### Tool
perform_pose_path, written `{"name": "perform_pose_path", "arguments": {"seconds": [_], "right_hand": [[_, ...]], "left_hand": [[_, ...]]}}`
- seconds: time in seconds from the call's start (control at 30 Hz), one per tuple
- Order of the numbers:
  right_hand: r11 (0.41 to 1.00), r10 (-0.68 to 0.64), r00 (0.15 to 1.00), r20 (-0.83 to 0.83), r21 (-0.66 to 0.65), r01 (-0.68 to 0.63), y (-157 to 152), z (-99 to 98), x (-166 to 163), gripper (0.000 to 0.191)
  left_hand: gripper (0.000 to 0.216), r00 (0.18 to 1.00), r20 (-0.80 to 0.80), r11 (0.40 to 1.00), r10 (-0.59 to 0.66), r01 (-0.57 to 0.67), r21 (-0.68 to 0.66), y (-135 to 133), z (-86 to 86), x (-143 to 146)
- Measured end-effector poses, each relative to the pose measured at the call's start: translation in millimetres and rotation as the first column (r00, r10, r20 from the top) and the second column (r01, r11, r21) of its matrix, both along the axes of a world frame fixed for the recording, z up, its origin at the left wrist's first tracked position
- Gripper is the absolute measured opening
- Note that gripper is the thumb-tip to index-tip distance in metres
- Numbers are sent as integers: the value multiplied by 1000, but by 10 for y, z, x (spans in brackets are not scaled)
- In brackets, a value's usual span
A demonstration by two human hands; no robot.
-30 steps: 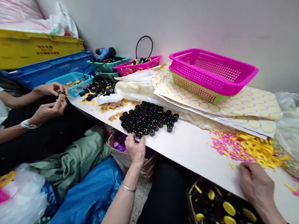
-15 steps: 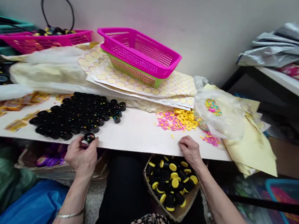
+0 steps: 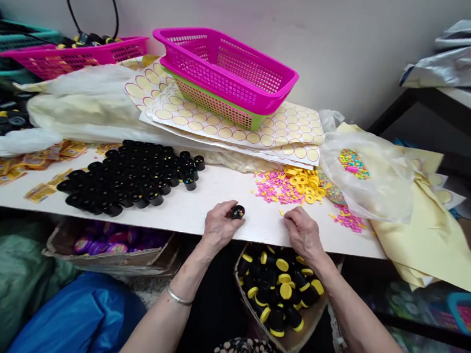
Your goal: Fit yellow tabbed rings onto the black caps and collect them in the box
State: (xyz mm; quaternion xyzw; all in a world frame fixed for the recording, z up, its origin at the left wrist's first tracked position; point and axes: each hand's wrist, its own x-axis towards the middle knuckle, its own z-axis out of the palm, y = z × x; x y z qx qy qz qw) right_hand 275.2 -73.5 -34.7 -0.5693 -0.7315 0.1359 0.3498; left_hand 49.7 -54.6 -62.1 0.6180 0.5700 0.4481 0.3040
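My left hand point(image 3: 218, 226) is closed around a small black jar point(image 3: 238, 211) with coloured beads inside, held at the front edge of the white table point(image 3: 198, 209). A hand's width to the right, my right hand point(image 3: 303, 232) rests on the table with fingers curled, pinching something too small to make out. Just beyond it lie a heap of pink beads point(image 3: 274, 187) and yellow rings point(image 3: 306, 180). A cluster of several black jars point(image 3: 130, 176) stands to the left of my left hand.
A cardboard box of black jars with yellow lids point(image 3: 279, 296) sits under the table between my arms. Stacked pink and green baskets point(image 3: 225, 74) rest on sticker sheets point(image 3: 232, 128). A plastic bag of beads point(image 3: 362, 173), yellow packets point(image 3: 35, 164), another pink basket point(image 3: 71, 55).
My left hand has carried the black jar from beside the cluster rightwards toward my right hand. The right hand stayed near the beads. The view shifted slightly.
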Motion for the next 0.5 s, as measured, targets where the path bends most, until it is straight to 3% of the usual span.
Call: {"name": "perform_pose_path", "arguments": {"seconds": [0.1, 0.17, 0.3, 0.5], "right_hand": [[991, 135, 969, -206, 18, -134, 102, 142, -366, 13], [977, 211, 950, -228, 33, -209, 174, 196, -599, 13], [959, 281, 957, -72, 56, -277, 273, 171, -837, 16], [946, 314, 942, 118, 41, -321, 305, 172, -845, 19]], "left_hand": [[31, 994, -89, 996, -61, 66, 63, -25, 44, -9], [24, 988, -138, 994, -76, 87, 73, -48, 84, -12], [21, 977, -200, 994, -80, 93, 61, -82, 132, -4], [23, 968, -236, 992, -89, 106, 62, -83, 131, -8]]}}
